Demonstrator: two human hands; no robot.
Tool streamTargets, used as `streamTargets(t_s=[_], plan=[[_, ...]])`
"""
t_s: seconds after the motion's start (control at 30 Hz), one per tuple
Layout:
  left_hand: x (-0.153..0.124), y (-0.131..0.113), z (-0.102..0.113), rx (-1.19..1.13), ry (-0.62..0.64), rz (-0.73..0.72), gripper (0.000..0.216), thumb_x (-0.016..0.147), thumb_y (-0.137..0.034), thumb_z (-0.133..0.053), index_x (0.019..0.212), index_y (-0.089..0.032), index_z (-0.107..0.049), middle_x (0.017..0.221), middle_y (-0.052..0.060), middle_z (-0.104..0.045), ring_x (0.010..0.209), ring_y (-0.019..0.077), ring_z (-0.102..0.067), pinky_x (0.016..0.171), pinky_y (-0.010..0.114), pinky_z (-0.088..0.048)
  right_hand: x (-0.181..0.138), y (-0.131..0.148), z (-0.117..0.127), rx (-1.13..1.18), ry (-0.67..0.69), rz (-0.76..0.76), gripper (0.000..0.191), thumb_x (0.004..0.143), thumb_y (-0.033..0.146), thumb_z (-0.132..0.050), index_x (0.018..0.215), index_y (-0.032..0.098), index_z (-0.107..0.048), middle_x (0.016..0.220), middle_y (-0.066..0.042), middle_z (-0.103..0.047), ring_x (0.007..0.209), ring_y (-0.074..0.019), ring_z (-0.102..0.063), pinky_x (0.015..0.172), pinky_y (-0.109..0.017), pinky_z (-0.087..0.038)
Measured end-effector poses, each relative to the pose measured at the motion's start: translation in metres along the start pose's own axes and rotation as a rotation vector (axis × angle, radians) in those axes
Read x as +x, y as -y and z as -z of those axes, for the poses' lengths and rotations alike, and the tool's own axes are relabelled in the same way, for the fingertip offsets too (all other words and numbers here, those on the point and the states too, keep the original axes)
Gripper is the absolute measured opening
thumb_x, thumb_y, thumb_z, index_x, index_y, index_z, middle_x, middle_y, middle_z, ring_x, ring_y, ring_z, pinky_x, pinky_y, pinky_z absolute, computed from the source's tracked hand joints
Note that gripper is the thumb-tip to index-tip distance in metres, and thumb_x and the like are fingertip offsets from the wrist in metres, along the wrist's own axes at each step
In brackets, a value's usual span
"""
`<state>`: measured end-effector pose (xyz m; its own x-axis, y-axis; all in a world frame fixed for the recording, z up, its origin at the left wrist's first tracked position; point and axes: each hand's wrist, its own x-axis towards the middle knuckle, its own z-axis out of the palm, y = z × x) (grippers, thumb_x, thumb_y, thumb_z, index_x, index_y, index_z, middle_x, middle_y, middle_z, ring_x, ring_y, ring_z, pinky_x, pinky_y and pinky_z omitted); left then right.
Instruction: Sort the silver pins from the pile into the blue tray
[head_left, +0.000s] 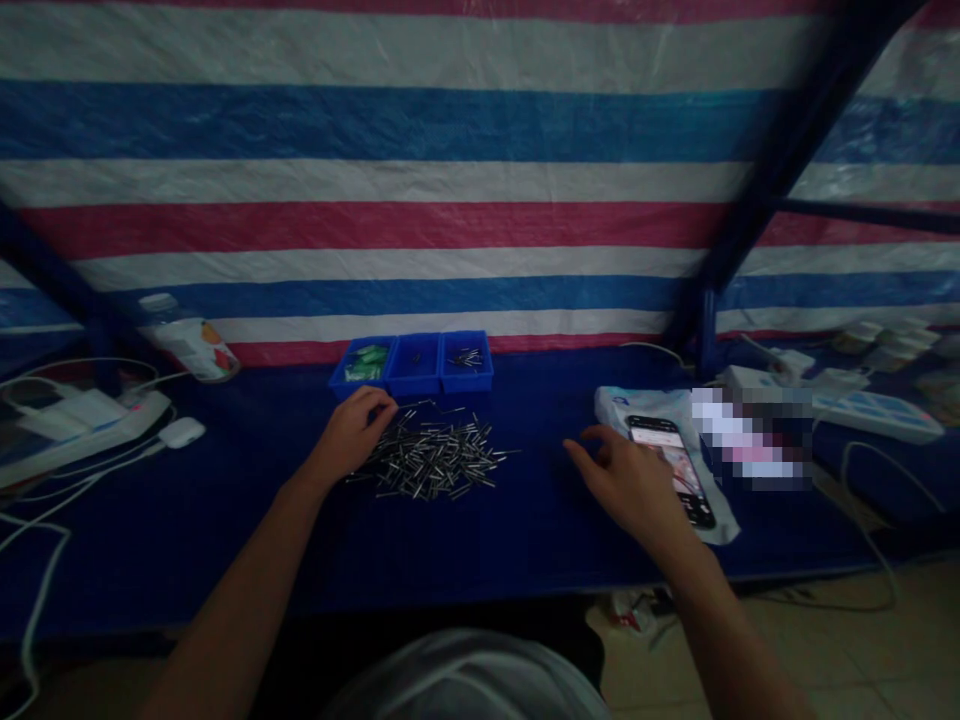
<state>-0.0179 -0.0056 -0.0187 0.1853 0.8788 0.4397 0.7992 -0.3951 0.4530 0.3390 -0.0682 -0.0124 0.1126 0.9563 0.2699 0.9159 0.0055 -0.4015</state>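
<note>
A loose pile of thin, shiny metal pins (442, 460) lies in the middle of the blue table. My left hand (352, 435) is at the pile's left edge, its fingers curled and pressed together. Whatever is between these fingertips is too small to make out. To the right of the pile, my right hand (626, 485) hovers low with the index finger stretched out and nothing in it. Beside and partly behind that hand, a lit phone (686, 480) rests on a white plastic packet (724, 525).
Behind the pile stand three joined blue trays (416, 375), holding green packets and small dark pieces. A bottle (187, 340) is at the back left. Power strips (877, 415) and white cables lie at both sides. A striped sheet hangs behind the table (517, 560).
</note>
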Motion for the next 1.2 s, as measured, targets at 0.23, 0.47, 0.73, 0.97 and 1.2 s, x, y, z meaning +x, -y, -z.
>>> streamTargets(t_s=[0.23, 0.47, 0.73, 0.97, 1.2], plan=[[-0.001, 0.001, -0.001, -0.040, 0.005, -0.022, 0.022, 0.088, -0.036, -0.049, 0.085, -0.019, -0.063, 0.093, 0.007, -0.064, 0.091, 0.0212, -0.060, 0.087, 0.036, -0.046, 0.027, 0.063, -0.011, 0.150, 0.090, 0.362, 0.029, 0.092, 0.042, -0.045, 0.100, 0.024, -0.065, 0.071, -0.001, -0.067, 0.069, -0.0173, -0.062, 0.066, -0.030, -0.037], [0.000, 0.003, -0.004, -0.118, -0.024, 0.045, 0.019, 0.087, -0.035, -0.051, 0.089, -0.020, -0.063, 0.095, 0.005, -0.064, 0.091, 0.0197, -0.059, 0.082, 0.033, -0.047, 0.071, 0.144, -0.065, 0.255, 0.345, 0.474, 0.047, 0.091, 0.059, -0.039, 0.089, 0.021, -0.067, 0.084, -0.007, -0.068, 0.076, -0.0196, -0.061, 0.064, -0.031, -0.039], [-0.001, 0.001, -0.008, -0.152, -0.086, 0.027, 0.017, 0.088, -0.032, -0.051, 0.089, -0.019, -0.062, 0.093, 0.004, -0.062, 0.085, 0.0176, -0.057, 0.073, 0.031, -0.046, 0.074, 0.145, -0.091, 0.653, 0.397, 0.406, 0.044, 0.094, 0.048, -0.040, 0.069, 0.017, -0.058, 0.065, -0.001, -0.058, 0.060, -0.0115, -0.049, 0.058, -0.026, -0.035], [-0.001, -0.006, -0.006, -0.207, -0.097, 0.034, 0.021, 0.088, -0.036, -0.051, 0.089, -0.019, -0.061, 0.094, 0.005, -0.061, 0.085, 0.0183, -0.057, 0.071, 0.031, -0.046, 0.068, 0.141, -0.090, 0.642, 0.338, 0.454, 0.037, 0.092, 0.046, -0.046, 0.079, 0.016, -0.063, 0.071, -0.001, -0.061, 0.064, -0.0120, -0.052, 0.060, -0.026, -0.034], [-0.002, -0.012, -0.007, -0.241, -0.057, 0.029, 0.019, 0.088, -0.034, -0.052, 0.087, -0.018, -0.062, 0.092, 0.005, -0.060, 0.082, 0.0175, -0.057, 0.069, 0.029, -0.045, 0.065, 0.146, -0.097, 0.746, 0.284, 0.434, 0.032, 0.092, 0.038, -0.045, 0.075, 0.016, -0.061, 0.064, 0.001, -0.055, 0.062, -0.0118, -0.048, 0.059, -0.024, -0.032]])
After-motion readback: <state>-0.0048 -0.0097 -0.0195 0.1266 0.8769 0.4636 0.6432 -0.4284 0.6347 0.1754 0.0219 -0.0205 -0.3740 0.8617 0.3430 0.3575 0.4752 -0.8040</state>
